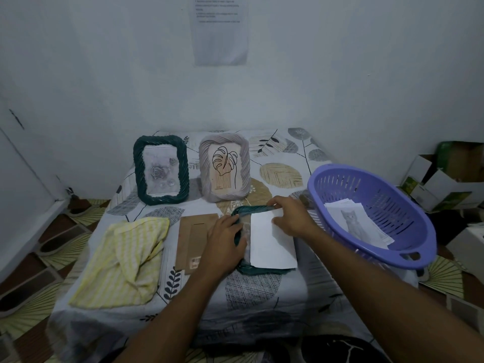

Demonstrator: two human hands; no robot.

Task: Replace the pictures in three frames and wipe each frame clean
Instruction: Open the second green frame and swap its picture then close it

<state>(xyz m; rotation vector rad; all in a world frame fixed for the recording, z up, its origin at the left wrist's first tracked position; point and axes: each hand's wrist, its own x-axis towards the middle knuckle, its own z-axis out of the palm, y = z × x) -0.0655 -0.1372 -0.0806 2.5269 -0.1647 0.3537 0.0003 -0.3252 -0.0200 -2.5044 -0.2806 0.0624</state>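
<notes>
We see the fingers (235,223) of the left hand (225,242) bent over the left rim of the flat frame (258,270), gripping it. The flat frame is dark green and lies near the middle of the table (264,292). The right hand (290,217) pinches the white sheet (272,244) at its upper right corner, thumb on top and fingertips at the far edge. The white sheet lies over the flat frame and covers most of it, so only the rim shows at the top, left and bottom.

At the far left we find the yellow cloth (120,260), striped and rumpled, on the patterned table cover. Just beside it lies the backing board (191,239), brown and flat, with the left wrist partly over it. Behind these stands the green frame (160,170), upright, with a rose picture in it. To its right stands the grey frame (224,167), holding a line drawing of a leaf.

Further right, the purple basket (366,213) sits tilted at the table's edge, and inside it we see the loose prints (357,224), a cat on the top one. Cardboard boxes (445,179) lie on the floor beyond.
</notes>
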